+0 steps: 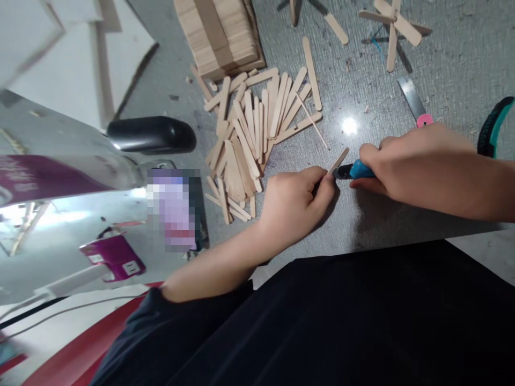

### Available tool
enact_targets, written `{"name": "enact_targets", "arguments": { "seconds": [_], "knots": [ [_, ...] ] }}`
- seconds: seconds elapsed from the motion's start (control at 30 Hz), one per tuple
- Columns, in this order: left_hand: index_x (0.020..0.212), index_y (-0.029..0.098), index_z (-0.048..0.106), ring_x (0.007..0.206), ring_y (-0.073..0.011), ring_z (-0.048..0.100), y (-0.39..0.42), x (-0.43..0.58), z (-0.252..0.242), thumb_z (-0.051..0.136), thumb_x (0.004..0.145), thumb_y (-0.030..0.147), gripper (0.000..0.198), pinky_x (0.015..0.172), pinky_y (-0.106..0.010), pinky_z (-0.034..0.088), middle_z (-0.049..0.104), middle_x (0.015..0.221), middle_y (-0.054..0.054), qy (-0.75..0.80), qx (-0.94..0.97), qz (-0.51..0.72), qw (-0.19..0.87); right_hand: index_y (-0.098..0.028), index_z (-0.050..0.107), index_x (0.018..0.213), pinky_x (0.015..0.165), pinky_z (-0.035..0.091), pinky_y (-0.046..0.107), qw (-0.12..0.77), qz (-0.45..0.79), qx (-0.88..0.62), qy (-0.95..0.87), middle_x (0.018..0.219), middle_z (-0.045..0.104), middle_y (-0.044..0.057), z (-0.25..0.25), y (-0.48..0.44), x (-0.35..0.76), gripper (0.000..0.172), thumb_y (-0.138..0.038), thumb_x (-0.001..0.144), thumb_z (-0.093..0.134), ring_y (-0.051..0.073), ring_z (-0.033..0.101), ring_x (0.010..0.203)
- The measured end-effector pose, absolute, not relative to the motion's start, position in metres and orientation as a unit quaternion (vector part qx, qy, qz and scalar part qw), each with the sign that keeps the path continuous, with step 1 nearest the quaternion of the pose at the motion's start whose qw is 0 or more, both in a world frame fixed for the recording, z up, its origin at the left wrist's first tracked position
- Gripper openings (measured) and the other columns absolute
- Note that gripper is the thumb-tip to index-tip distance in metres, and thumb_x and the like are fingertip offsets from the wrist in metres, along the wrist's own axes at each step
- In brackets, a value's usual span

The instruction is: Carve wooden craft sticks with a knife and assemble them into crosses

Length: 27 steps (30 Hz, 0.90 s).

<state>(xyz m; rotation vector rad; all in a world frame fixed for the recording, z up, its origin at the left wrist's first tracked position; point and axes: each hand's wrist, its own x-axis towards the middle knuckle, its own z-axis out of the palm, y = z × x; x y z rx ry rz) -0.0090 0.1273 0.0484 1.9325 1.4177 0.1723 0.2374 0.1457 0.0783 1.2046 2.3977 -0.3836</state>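
My left hand (300, 198) is closed, pinching a craft stick (339, 160) between thumb and fingers just above the table. The stick's free end points up and away from me. My right hand (406, 163) is wrapped round a blue utility knife (361, 169), whose black front end meets the stick beside my left fingertips. The cutting edge itself is too small to make out. Left of the hands lies a loose pile of craft sticks (257, 120), with a thin sliver of wood (313, 120) at its right side.
Behind the pile stands a banded stack of sticks (221, 35). A star-shaped stick assembly (394, 24), a pink-ended metal blade (414, 102) and a teal-black handle (497, 128) lie at the right. A phone (175, 212), purple box (115, 257) and black rounded object (153, 134) are leftward.
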Motion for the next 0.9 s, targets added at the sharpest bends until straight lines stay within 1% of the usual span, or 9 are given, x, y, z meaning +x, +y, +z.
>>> {"name": "enact_targets", "arguments": {
  "seconds": [0.1,0.23,0.37,0.5,0.6,0.77,0.9],
  "knots": [
    [0.068,0.025,0.052,0.050,-0.0136,0.037,0.1260,-0.0098,0.0463,0.057,0.110,0.035,0.043,0.059,-0.036,0.026,0.040,0.052,0.005,0.543,0.756,0.078,0.358,-0.017,0.082,0.121,0.067,0.021,0.040,0.212,-0.152,0.443,0.858,0.087,0.079,0.015,0.0777,0.1458,0.2363,0.060,-0.063,0.125,0.044,0.026,0.061,0.067],
    [0.067,0.026,0.045,0.049,-0.0137,0.035,0.1253,-0.0107,0.0429,0.059,0.110,0.033,0.046,0.057,-0.036,0.025,0.036,0.052,0.005,0.535,0.764,0.093,0.350,-0.018,0.082,0.119,0.068,0.021,0.040,0.177,-0.168,0.458,0.855,0.085,0.078,0.013,0.0746,0.1447,0.2359,0.058,-0.065,0.122,0.048,0.026,0.061,0.066],
    [0.066,0.027,0.043,0.049,-0.0144,0.037,0.1259,-0.0111,0.0411,0.061,0.109,0.032,0.047,0.056,-0.036,0.023,0.038,0.052,0.004,0.525,0.772,0.105,0.344,-0.016,0.081,0.123,0.067,0.022,0.041,0.196,-0.143,0.443,0.863,0.089,0.079,0.017,0.0715,0.1412,0.2375,0.063,-0.064,0.125,0.040,0.029,0.063,0.069],
    [0.067,0.027,0.042,0.050,-0.0150,0.037,0.1266,-0.0103,0.0415,0.060,0.107,0.032,0.045,0.057,-0.036,0.022,0.039,0.053,0.004,0.527,0.772,0.099,0.340,-0.017,0.080,0.124,0.068,0.024,0.042,0.191,-0.132,0.452,0.861,0.090,0.080,0.017,0.0687,0.1389,0.2389,0.066,-0.069,0.124,0.039,0.031,0.066,0.072],
    [0.067,0.027,0.041,0.051,-0.0151,0.037,0.1270,-0.0091,0.0427,0.058,0.107,0.033,0.044,0.058,-0.036,0.023,0.041,0.053,0.003,0.532,0.769,0.089,0.344,-0.016,0.080,0.128,0.069,0.025,0.042,0.198,-0.134,0.449,0.861,0.092,0.080,0.018,0.0689,0.1393,0.2383,0.068,-0.067,0.125,0.035,0.033,0.070,0.076],
    [0.068,0.027,0.041,0.051,-0.0147,0.038,0.1276,-0.0072,0.0446,0.055,0.107,0.035,0.042,0.060,-0.036,0.024,0.038,0.054,0.004,0.538,0.764,0.077,0.348,-0.017,0.081,0.132,0.072,0.028,0.041,0.209,-0.142,0.456,0.853,0.097,0.082,0.018,0.0720,0.1400,0.2369,0.073,-0.069,0.126,0.031,0.034,0.072,0.080],
    [0.067,0.027,0.040,0.052,-0.0148,0.036,0.1273,-0.0071,0.0442,0.057,0.106,0.034,0.044,0.060,-0.036,0.023,0.038,0.053,0.003,0.539,0.767,0.071,0.341,-0.015,0.080,0.133,0.073,0.029,0.042,0.209,-0.137,0.452,0.856,0.095,0.082,0.019,0.0733,0.1393,0.2378,0.068,-0.061,0.128,0.030,0.033,0.072,0.080]
  ]
}}
